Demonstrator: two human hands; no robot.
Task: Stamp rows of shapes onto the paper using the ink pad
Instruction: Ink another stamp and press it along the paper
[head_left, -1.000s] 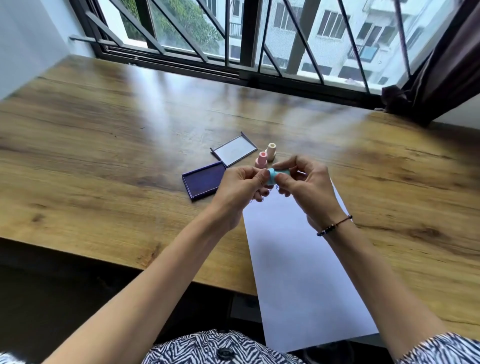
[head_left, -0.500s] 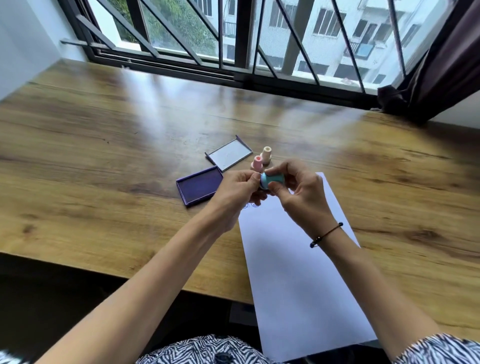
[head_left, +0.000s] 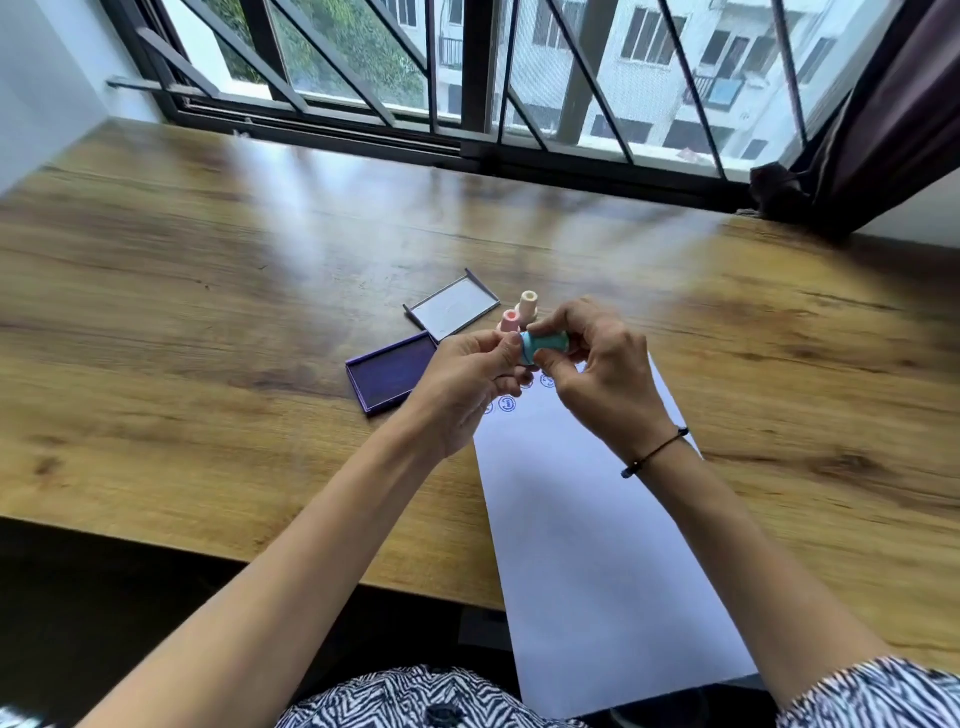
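A small teal stamp (head_left: 543, 345) lies sideways in the air above the paper's far end, held from both ends. My right hand (head_left: 597, 379) grips its body and my left hand (head_left: 467, 384) pinches its face end. The white paper (head_left: 597, 519) lies lengthwise on the wooden table (head_left: 208, 322) and bears a few round blue stamped marks (head_left: 508, 404) near its far edge, partly hidden under my hands. The open purple ink pad (head_left: 392, 376) sits just left of my left hand.
The ink pad's lid (head_left: 452, 310) lies open side up behind the pad. A pink stamp (head_left: 509, 321) and a cream stamp (head_left: 528, 304) stand upright beside it. A barred window runs along the table's far edge; a dark curtain (head_left: 883, 130) hangs at the right.
Both hands stay on the teal stamp above the paper. The view has dipped slightly, and stamped circles now show beneath my hands.
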